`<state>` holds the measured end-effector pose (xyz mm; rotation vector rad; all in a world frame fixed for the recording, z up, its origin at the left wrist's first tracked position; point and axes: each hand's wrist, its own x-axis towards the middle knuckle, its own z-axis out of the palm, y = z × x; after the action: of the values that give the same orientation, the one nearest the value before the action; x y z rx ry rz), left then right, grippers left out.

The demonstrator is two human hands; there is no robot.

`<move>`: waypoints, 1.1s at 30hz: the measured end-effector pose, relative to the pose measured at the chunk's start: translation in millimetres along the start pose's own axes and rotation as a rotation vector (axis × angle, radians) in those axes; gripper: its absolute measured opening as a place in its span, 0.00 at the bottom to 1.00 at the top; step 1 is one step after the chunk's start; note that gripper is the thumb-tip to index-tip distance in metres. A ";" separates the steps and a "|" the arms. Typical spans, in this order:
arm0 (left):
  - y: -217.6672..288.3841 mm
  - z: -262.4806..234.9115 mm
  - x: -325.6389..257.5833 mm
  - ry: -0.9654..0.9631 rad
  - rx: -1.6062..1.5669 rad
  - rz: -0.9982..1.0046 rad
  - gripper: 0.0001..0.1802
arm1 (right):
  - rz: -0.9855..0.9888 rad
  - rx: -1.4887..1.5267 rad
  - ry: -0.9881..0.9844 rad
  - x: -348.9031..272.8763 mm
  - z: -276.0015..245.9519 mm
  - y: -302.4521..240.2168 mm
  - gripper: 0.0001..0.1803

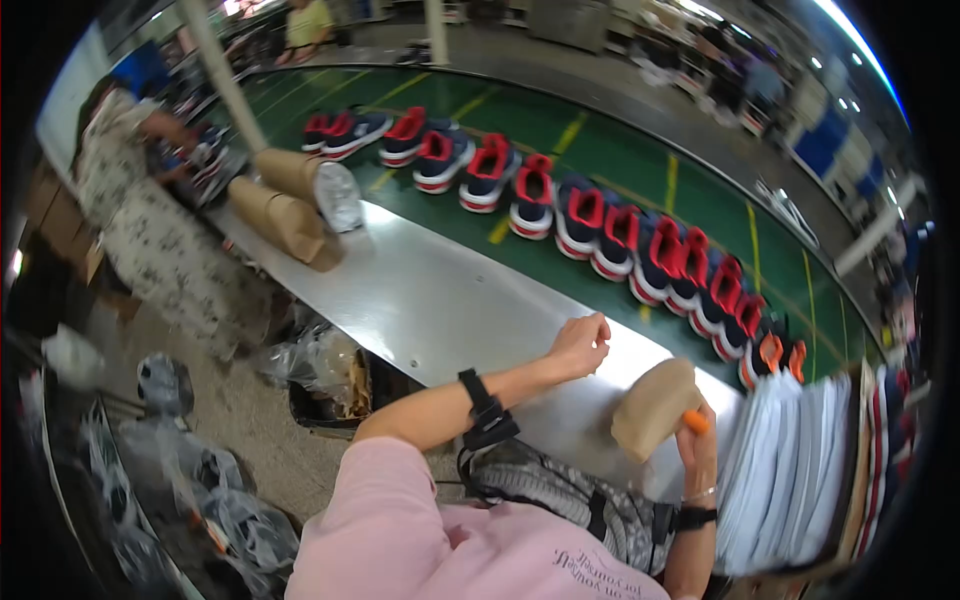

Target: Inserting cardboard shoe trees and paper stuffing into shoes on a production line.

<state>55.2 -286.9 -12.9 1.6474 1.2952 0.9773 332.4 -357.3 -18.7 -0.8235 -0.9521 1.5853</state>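
Observation:
My right hand (693,440) grips a brown paper bundle (655,408) from its right side, above the near right end of the metal table. A small orange piece (696,421) shows at that hand's fingers; whether it is worn or held I cannot make out. Over the bare metal to the left of the bundle is my left hand (582,347), its fingers curled in and nothing visible in them. Beyond both hands, a row of navy shoes (597,235) with red linings and white soles stands on the green conveyor belt (560,160).
Two more brown paper bundles (285,222) lie at the metal table's (455,300) far left, beside crumpled clear plastic (338,197). White sheets (775,470) stand stacked on the right. A person (160,220) handles shoes at left. Plastic bags (225,490) lie on the floor.

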 end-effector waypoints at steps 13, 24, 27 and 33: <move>-100.8 -440.6 -93.7 1.494 0.285 0.007 0.09 | -0.145 -1.253 0.107 77.6 -30.2 -87.3 0.43; -163.2 -502.1 -85.3 1.130 0.941 -0.085 0.19 | -0.543 -1.131 -0.689 276.8 402.2 106.2 0.20; -160.6 -500.9 -85.3 1.124 0.798 -0.147 0.20 | -0.370 -1.073 -0.625 300.7 457.0 162.4 0.35; -171.4 -505.5 -63.7 1.131 0.798 -0.079 0.19 | -0.222 -1.057 -0.450 338.8 489.9 222.2 0.36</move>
<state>-481.0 -258.6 13.4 1.5334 2.7500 1.5507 -262.3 -132.6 -12.2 -1.0022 -2.2068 1.0120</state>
